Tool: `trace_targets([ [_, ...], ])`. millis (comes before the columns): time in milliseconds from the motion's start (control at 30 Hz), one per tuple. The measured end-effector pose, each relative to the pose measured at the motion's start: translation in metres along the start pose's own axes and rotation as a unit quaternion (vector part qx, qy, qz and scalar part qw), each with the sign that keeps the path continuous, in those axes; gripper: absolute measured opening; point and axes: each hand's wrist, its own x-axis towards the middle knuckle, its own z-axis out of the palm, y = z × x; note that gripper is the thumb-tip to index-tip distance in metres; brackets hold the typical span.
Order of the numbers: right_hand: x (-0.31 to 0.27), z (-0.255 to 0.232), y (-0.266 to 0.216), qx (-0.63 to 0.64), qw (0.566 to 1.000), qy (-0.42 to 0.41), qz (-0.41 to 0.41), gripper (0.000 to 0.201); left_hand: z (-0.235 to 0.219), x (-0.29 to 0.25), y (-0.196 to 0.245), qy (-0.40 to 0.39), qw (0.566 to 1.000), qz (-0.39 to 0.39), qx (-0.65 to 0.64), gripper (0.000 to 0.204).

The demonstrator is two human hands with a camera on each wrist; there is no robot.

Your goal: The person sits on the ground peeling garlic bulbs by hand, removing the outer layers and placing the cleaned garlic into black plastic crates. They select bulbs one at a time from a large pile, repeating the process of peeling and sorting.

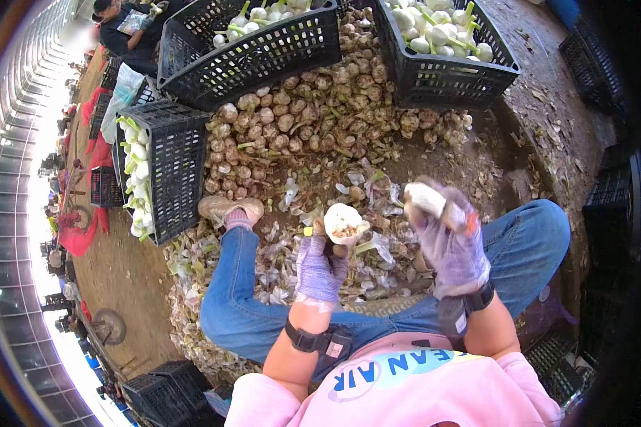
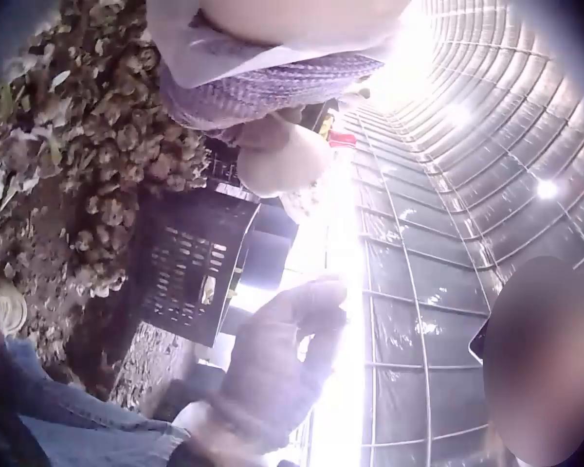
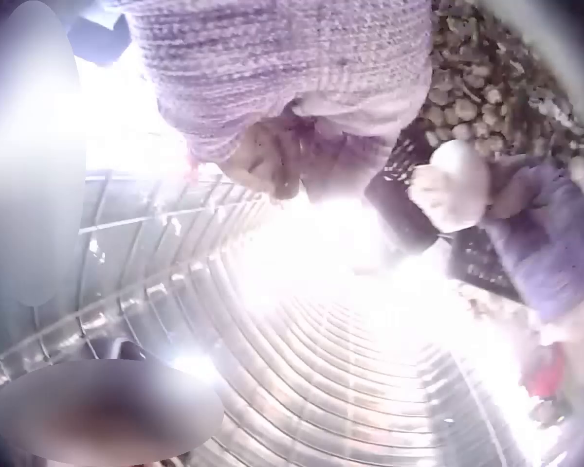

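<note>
My left hand [image 1: 319, 272], in a purple knit glove, holds a white peeled garlic bulb [image 1: 345, 222] between thumb and fingers, its cut, brownish root face turned up. The same bulb [image 3: 461, 187] shows at the right of the right wrist view. To its right, my gloved right hand [image 1: 450, 245] is raised with fingers curled around a pale, blurred object [image 1: 425, 198]; an orange-red bit shows beside the fingers. I cannot tell what kind of object it is. The two hands are apart, above a litter of garlic skins [image 1: 278, 260] between my legs.
Unpeeled garlic bulbs [image 1: 292, 114] are heaped in front. Black crates of white trimmed garlic stand at the back left [image 1: 263, 60], back right [image 1: 449, 82] and, tipped on its side, at left [image 1: 185, 171]. Another person [image 1: 124, 35] sits far left.
</note>
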Motion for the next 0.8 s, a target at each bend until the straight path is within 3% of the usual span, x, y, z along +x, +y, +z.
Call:
trace_targets([
  [33, 0.006, 0.004, 0.004, -0.121, 0.986, 0.057, -0.102, 0.029, 0.004, 0.001, -0.002, 0.025, 1.000, -0.013, -0.002, 0.025],
  [67, 0.007, 0.003, 0.006, -0.281, 0.954, 0.024, -0.100, 0.034, 0.009, -0.001, -0.003, 0.051, 0.999, -0.014, 0.009, 0.025],
  [100, 0.008, 0.002, 0.008, -0.433, 0.896, -0.010, -0.094, 0.040, 0.011, 0.000, -0.005, 0.050, 0.999, -0.013, 0.009, 0.025],
  [167, 0.001, 0.009, 0.016, -0.690, 0.710, -0.039, -0.139, 0.048, 0.013, 0.000, -0.010, 0.026, 0.998, -0.002, 0.053, 0.025],
  [200, 0.003, 0.015, 0.022, -0.689, 0.699, -0.059, -0.185, 0.046, 0.018, -0.002, -0.010, 0.025, 0.997, -0.011, 0.075, 0.027],
  [233, 0.002, 0.010, 0.021, -0.689, 0.699, -0.056, -0.183, 0.046, 0.017, -0.002, -0.012, 0.026, 0.997, -0.014, 0.076, 0.027],
  [300, 0.000, -0.009, 0.023, -0.695, 0.697, -0.095, -0.149, 0.033, 0.014, -0.001, -0.015, -0.079, 0.984, 0.002, 0.158, 0.032],
  [333, 0.000, -0.012, 0.030, -0.470, 0.882, 0.008, -0.025, 0.021, 0.017, -0.003, -0.014, -0.065, 0.982, 0.011, 0.175, 0.037],
  [367, -0.001, -0.012, 0.022, -0.279, 0.958, 0.060, 0.013, 0.013, 0.018, -0.003, -0.013, -0.062, 0.982, 0.009, 0.177, 0.037],
  [400, 0.008, -0.005, 0.011, -0.182, 0.975, 0.124, -0.007, 0.011, 0.019, -0.002, -0.013, -0.062, 0.985, 0.012, 0.160, 0.039],
  [433, 0.017, -0.002, 0.004, -0.083, 0.978, 0.188, -0.025, 0.010, 0.020, -0.001, -0.012, -0.062, 0.988, 0.014, 0.143, 0.040],
  [500, 0.021, -0.027, 0.001, -0.097, 0.975, 0.198, 0.010, 0.014, 0.017, 0.011, -0.010, -0.057, 0.987, 0.007, 0.151, 0.041],
  [567, 0.019, -0.049, 0.007, -0.289, 0.936, 0.196, 0.050, 0.010, 0.018, 0.030, -0.011, -0.026, 0.992, -0.007, 0.123, 0.039],
  [600, 0.020, -0.042, 0.011, -0.245, 0.941, 0.225, 0.064, 0.011, 0.023, 0.047, -0.011, -0.100, 0.989, 0.029, 0.107, 0.039],
  [633, 0.019, -0.043, 0.014, -0.283, 0.927, 0.234, 0.080, 0.012, 0.040, 0.058, -0.003, -0.114, 0.985, 0.048, 0.118, 0.041],
  [667, 0.021, -0.045, 0.017, -0.306, 0.919, 0.233, 0.085, 0.013, 0.061, 0.072, 0.009, -0.191, 0.977, 0.053, 0.085, 0.046],
  [700, 0.023, -0.047, 0.019, -0.328, 0.911, 0.233, 0.091, 0.015, 0.111, 0.060, 0.024, -0.134, 0.985, 0.076, 0.079, 0.051],
  [733, 0.022, -0.047, 0.016, -0.320, 0.913, 0.224, 0.116, 0.018, 0.131, 0.066, 0.037, -0.269, 0.955, 0.097, 0.078, 0.051],
  [800, 0.023, -0.054, 0.019, -0.328, 0.903, 0.244, 0.130, 0.018, 0.173, 0.075, 0.052, -0.333, 0.932, 0.130, 0.061, 0.043],
])
